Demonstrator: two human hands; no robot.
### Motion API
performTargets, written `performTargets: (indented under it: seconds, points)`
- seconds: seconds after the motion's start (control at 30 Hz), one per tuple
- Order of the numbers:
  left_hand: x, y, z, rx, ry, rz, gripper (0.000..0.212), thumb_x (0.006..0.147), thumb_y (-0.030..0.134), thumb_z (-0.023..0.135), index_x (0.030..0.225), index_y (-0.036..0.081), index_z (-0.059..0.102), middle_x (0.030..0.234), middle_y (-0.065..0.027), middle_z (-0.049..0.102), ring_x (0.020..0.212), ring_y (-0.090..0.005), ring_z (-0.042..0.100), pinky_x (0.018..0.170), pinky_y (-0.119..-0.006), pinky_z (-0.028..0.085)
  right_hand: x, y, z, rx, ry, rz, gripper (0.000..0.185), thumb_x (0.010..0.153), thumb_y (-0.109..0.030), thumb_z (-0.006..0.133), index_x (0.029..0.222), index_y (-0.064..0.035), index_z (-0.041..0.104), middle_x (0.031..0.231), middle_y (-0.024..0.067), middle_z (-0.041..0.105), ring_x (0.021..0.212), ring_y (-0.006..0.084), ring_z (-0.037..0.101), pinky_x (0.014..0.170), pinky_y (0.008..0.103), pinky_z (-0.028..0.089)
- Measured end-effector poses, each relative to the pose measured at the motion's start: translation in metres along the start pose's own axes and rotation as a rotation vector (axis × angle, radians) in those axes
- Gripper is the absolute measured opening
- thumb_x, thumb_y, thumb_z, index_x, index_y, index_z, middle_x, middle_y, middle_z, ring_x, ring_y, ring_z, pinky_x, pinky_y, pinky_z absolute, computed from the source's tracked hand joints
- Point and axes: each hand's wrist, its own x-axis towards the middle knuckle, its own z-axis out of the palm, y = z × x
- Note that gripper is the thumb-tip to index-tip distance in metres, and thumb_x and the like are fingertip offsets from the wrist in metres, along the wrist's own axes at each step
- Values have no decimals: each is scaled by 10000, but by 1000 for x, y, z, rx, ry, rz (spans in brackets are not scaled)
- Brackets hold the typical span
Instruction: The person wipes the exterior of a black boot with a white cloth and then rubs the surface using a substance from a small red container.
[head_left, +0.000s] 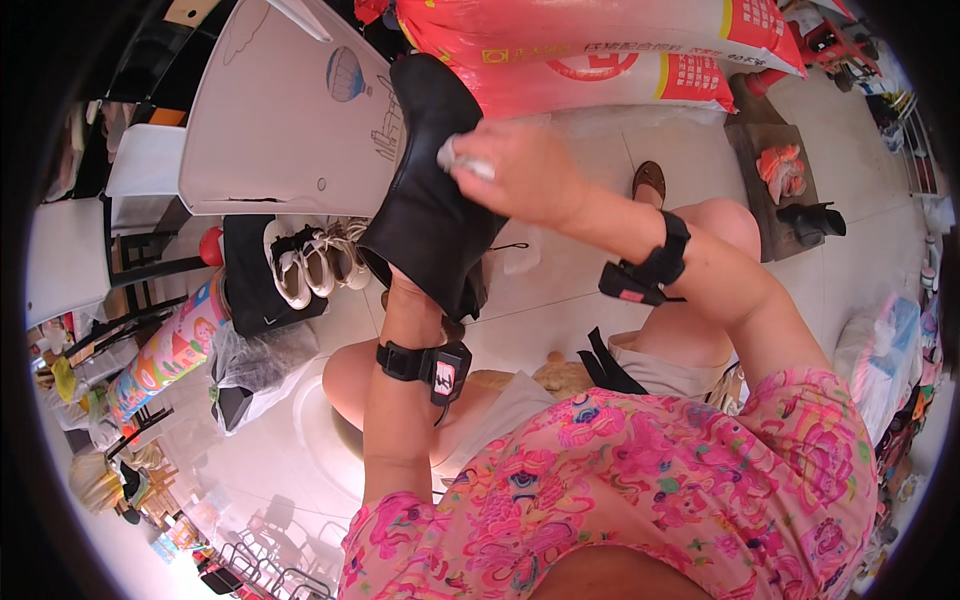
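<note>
A black leather ankle boot (424, 180) is held up before me, its shaft opening towards me. My left hand (406, 281) is pushed into that opening; only the wrist and a bit of the hand show, and the fingers are hidden inside. My right hand (517, 176) grips a small whitish wad, perhaps a cloth or tissue (457, 159), against or close to the boot's side. The right hand is slightly blurred. Each wrist wears a black strap with a small device.
Stacked red and white sacks (600, 56) lie ahead. A pale printed panel (285, 127) stands left of the boot, with pale shoes (319, 262) below it. At right, a low dark bench (765, 142) carries an orange-red bundle (781, 174) and another black boot (814, 223).
</note>
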Motion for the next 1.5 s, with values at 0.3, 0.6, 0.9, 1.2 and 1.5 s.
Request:
performTargets:
  seconds: [0.3, 0.6, 0.9, 1.2, 1.5]
  points:
    - [-1, -1, -1, -18, 6, -4, 452, 877, 307, 644, 1136, 15, 415, 978, -118, 521, 867, -244, 503, 764, -340, 445, 5, 9, -3, -13, 89, -11, 171, 769, -229, 699, 917, -145, 712, 804, 61, 642, 724, 279, 634, 611, 378, 504]
    - [-2, -1, 0, -22, 5, -9, 444, 886, 311, 634, 1149, 21, 424, 994, -110, 526, 880, -233, 507, 771, -332, 447, 7, 9, -5, -9, 1, 16, 157, 780, -244, 671, 884, -134, 712, 772, 74, 628, 710, 299, 624, 616, 399, 498]
    - [-4, 3, 4, -13, -2, -2, 436, 896, 315, 624, 1162, 27, 433, 1010, -102, 531, 893, -221, 512, 778, -323, 449, 9, 19, -2, 63, 12, 54, 188, 773, -238, 676, 907, -110, 709, 837, 106, 665, 749, 318, 634, 660, 400, 509]
    - [0, -1, 3, -48, -6, -24, 430, 905, 319, 613, 1175, 33, 441, 1026, -94, 537, 905, -209, 516, 784, -315, 451, 16, 27, -6, -37, 20, 123, 217, 775, -265, 670, 920, -106, 703, 803, 100, 643, 728, 316, 636, 647, 402, 507]
    - [-4, -1, 1, -59, -1, -38, 424, 914, 323, 603, 1189, 39, 450, 1041, -86, 542, 918, -198, 520, 791, -306, 453, 12, 28, 0, -55, 12, 40, 197, 797, -266, 667, 939, -134, 702, 834, 80, 657, 740, 303, 634, 645, 405, 512]
